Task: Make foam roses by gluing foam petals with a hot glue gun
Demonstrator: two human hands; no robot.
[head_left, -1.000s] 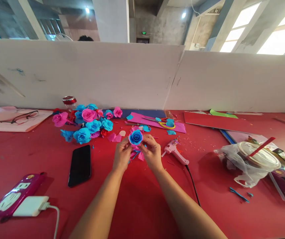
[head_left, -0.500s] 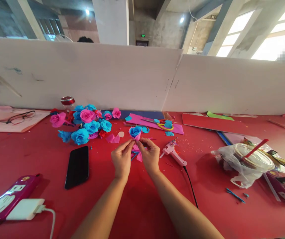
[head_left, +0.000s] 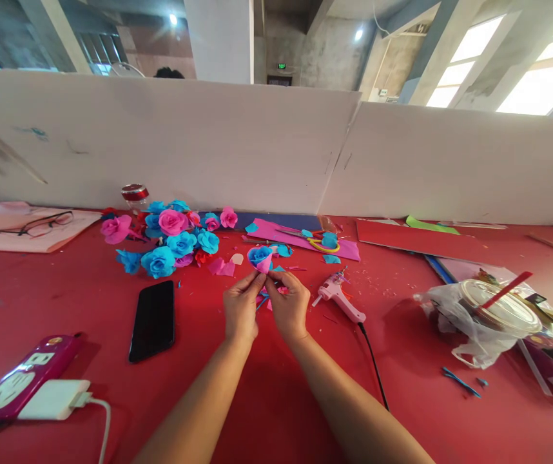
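Between my two hands stands a small paper flower [head_left: 260,258], blue inside with a pink petal wrapped round its outside. My left hand [head_left: 242,304] pinches its base from the left, thumb against fingers. From the other side my right hand [head_left: 289,303] pinches the same base, and the fingertips of both hands nearly meet. Pink and blue paper scraps lie on the table beneath the hands, partly hidden by them. To the right of my right hand rests a pink glue gun [head_left: 339,298]. Yellow-handled scissors [head_left: 323,245] lie on a pink paper strip [head_left: 283,233] behind the flower.
A bunch of blue, pink and red paper flowers [head_left: 170,241] sits at back left, near a red-lidded jar [head_left: 135,195]. A black phone [head_left: 152,321] and a power strip [head_left: 29,374] lie left. At right stands a bagged cup [head_left: 496,309]. A white partition [head_left: 184,148] rises behind.
The flower has turned and tilted slightly left, showing more of its pink outer petal. Both hands keep their pinch at its base. The whole view has shifted a little.
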